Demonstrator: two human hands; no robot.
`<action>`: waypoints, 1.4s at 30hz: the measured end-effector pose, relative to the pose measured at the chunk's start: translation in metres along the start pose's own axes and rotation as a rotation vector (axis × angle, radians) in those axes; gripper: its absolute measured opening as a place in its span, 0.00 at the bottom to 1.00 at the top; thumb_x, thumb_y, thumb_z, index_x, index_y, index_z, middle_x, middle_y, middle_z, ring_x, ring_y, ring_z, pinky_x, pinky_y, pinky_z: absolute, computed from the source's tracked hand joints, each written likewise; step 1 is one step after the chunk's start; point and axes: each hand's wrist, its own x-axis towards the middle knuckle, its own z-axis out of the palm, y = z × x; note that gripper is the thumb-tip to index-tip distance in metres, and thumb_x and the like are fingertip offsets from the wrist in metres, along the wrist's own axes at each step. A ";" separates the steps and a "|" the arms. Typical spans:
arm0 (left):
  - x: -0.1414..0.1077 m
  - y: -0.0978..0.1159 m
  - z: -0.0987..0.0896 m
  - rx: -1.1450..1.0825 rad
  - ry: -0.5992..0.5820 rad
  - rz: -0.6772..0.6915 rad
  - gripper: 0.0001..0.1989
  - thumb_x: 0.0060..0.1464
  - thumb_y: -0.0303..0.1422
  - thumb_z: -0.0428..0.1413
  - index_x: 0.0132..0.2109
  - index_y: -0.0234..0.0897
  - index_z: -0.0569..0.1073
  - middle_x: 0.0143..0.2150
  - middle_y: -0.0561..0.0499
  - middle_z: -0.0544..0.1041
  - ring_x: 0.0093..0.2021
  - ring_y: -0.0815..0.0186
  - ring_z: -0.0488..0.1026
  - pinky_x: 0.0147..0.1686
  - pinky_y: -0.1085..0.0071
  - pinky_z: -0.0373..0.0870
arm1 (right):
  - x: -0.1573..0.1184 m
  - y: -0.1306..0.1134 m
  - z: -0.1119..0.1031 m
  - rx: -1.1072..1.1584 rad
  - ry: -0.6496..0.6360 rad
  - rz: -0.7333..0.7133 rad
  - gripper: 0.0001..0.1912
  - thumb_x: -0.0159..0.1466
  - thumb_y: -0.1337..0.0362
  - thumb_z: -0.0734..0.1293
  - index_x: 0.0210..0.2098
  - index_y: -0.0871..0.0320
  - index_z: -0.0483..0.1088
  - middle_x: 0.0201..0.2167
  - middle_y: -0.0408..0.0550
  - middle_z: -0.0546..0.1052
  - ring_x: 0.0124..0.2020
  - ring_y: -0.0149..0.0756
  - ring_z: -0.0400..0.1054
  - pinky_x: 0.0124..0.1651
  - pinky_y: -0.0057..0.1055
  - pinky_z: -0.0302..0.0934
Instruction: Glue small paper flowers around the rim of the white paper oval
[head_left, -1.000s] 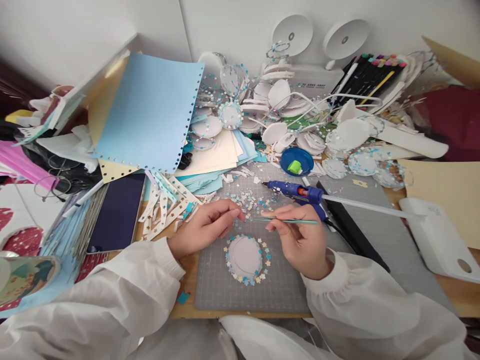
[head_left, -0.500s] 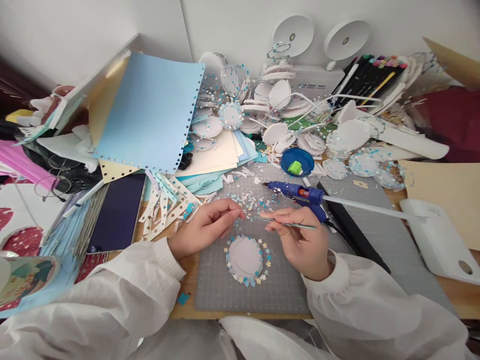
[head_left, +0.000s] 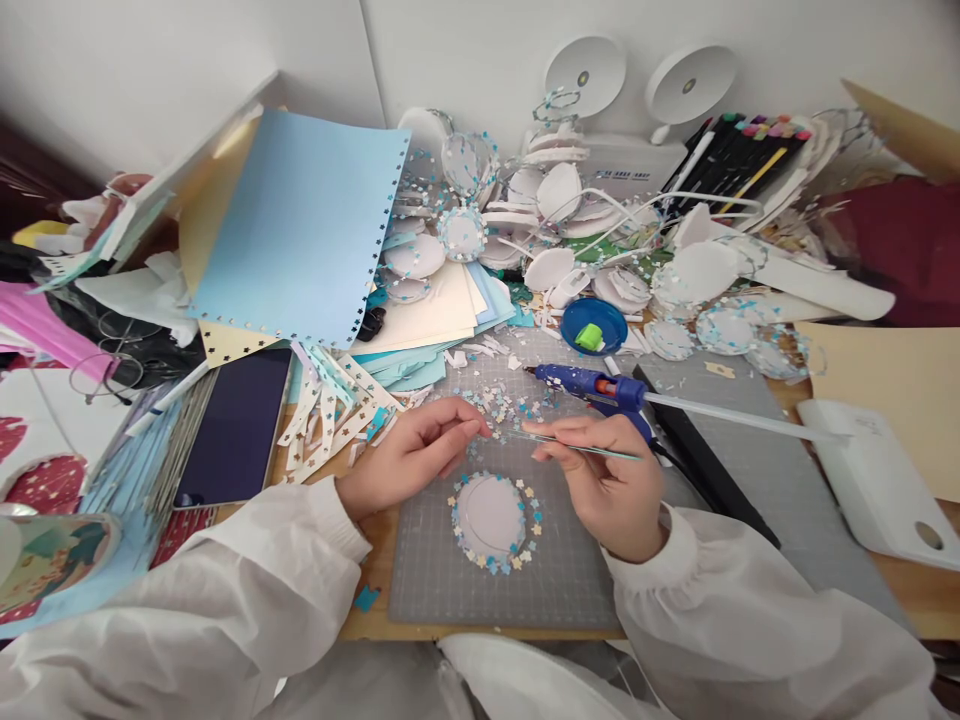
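My right hand [head_left: 611, 485] grips slim tweezers [head_left: 592, 449] between thumb and fingers, their tips pointing left. Just left of those tips, my left hand [head_left: 420, 448] has thumb and forefinger pinched together; whatever is between them is too small to name. Below both hands, a white disc [head_left: 491, 518] lies on the grey cutting mat [head_left: 577, 590], ringed by small blue, white and cream paper flowers. Loose paper flowers [head_left: 504, 400] are scattered just beyond my left fingertips.
Behind my right hand lies a blue glue gun [head_left: 589, 380] with a long glue stick. A blue dish [head_left: 595, 326] holds something green. Decorated discs [head_left: 461, 232] pile up at the back. A phone [head_left: 234, 428] and punched paper strips [head_left: 322, 410] are at left, beneath a blue sheet [head_left: 300, 220].
The tweezers have shifted very slightly to the right in my right hand. My left hand keeps its pinch in the same place, and the ringed disc has not moved.
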 end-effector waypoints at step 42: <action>0.001 -0.006 0.000 0.355 -0.108 0.073 0.12 0.58 0.32 0.53 0.46 0.30 0.73 0.20 0.60 0.60 0.20 0.75 0.56 0.21 0.79 0.53 | 0.010 -0.011 -0.003 0.121 0.108 -0.150 0.07 0.60 0.75 0.67 0.35 0.57 0.69 0.31 0.44 0.77 0.34 0.38 0.77 0.28 0.31 0.73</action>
